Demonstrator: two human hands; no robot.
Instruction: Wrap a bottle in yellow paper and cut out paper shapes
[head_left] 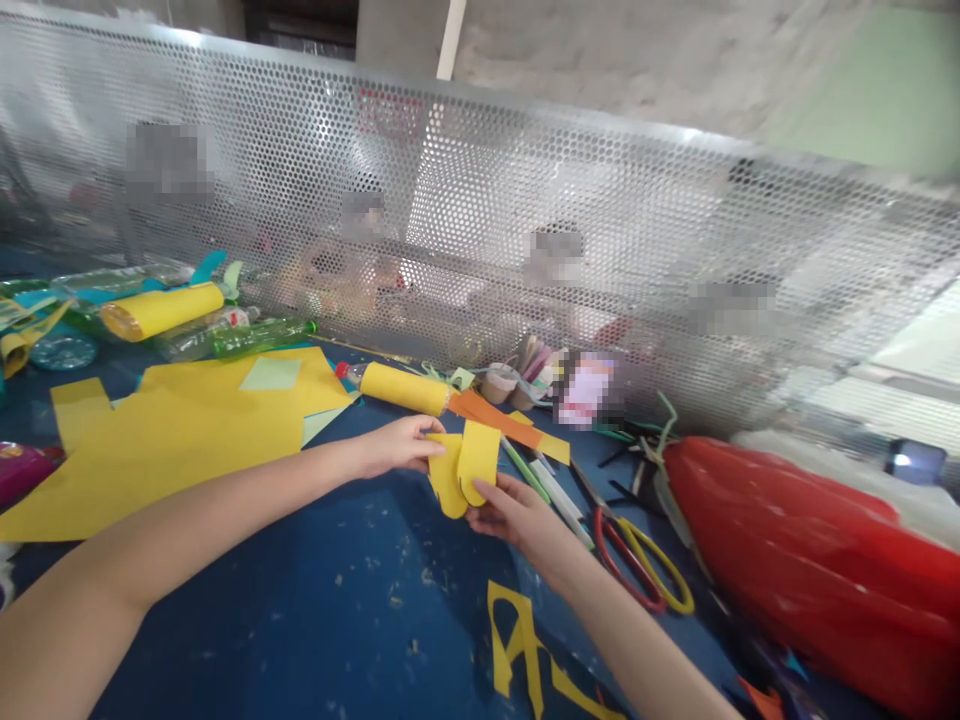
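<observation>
My left hand [396, 445] pinches the left side of a folded yellow paper cutout [463, 470] held just above the blue table [315, 600]. From below on the right, my right hand [510, 512] grips the same cutout, thumb on its rounded flap. Both hands are closed on the paper. Behind the cutout lies a bottle wrapped in yellow paper [405, 388] with an orange paper strip [499, 420] beside it.
Large yellow paper sheets [172, 430] cover the left of the table. Scissors with red and yellow handles [641, 565] lie right of my hands, next to a red plastic bag [810, 560]. Yellow offcuts [517, 640] lie near me. A perforated metal screen [480, 230] closes the back.
</observation>
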